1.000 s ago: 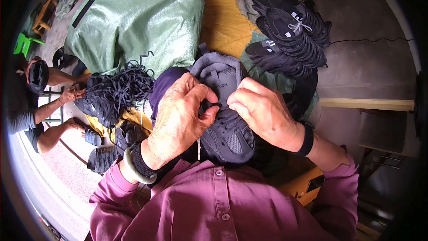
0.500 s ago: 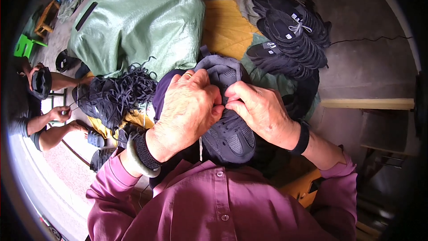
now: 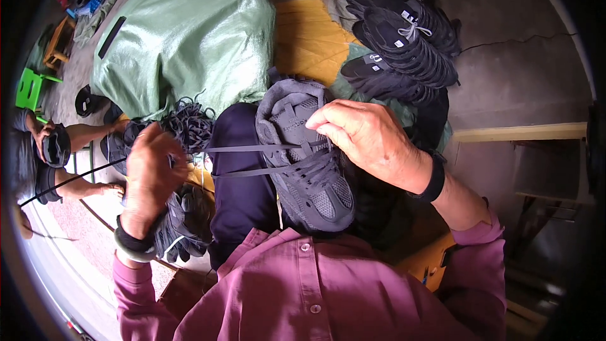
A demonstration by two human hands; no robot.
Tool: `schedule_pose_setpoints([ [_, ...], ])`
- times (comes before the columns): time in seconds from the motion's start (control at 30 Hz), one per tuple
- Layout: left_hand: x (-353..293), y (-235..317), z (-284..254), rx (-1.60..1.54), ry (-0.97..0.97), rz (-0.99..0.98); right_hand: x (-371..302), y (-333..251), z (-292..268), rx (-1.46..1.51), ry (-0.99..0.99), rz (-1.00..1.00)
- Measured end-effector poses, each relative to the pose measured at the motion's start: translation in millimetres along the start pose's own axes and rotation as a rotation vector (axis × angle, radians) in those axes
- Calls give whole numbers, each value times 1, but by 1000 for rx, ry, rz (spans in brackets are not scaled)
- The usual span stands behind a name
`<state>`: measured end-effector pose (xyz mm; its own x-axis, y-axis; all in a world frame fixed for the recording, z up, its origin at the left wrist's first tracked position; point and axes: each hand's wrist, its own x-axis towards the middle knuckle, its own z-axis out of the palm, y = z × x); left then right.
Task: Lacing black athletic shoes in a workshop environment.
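A dark grey sneaker with mesh panels rests on my lap, its opening facing away from me and its toe toward me. From its eyelets a flat dark shoelace runs out to the left in two strands. My left hand, smeared by motion, is closed on the lace left of my knee. A thin black strand also reaches from near that hand toward the far left. My right hand pinches the sneaker's right eyelet edge beside the tongue; its fingertips partly hide what lies between them.
Beyond my knees stands a big pale green sack on yellow sheeting. Nested black shoes are piled at the far right. Loose laces and grey shoes lie left. Another person's hand holds a dark shoe.
My left hand has swung from the sneaker out to the left, drawing the lace with it. My right hand has stayed at the sneaker's upper. The sneaker shows more openly.
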<state>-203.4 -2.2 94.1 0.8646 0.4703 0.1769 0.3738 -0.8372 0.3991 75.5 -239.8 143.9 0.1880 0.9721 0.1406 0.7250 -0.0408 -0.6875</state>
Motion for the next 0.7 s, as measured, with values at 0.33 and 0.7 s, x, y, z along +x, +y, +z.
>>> schedule_pose_setpoints([
  [0.33,-69,-71,9,-19,-236,-261,-15,-2,-31,241,-151,251],
  [0.7,16,59,30,-611,-210,33,-39,4,-14,-109,-92,35],
])
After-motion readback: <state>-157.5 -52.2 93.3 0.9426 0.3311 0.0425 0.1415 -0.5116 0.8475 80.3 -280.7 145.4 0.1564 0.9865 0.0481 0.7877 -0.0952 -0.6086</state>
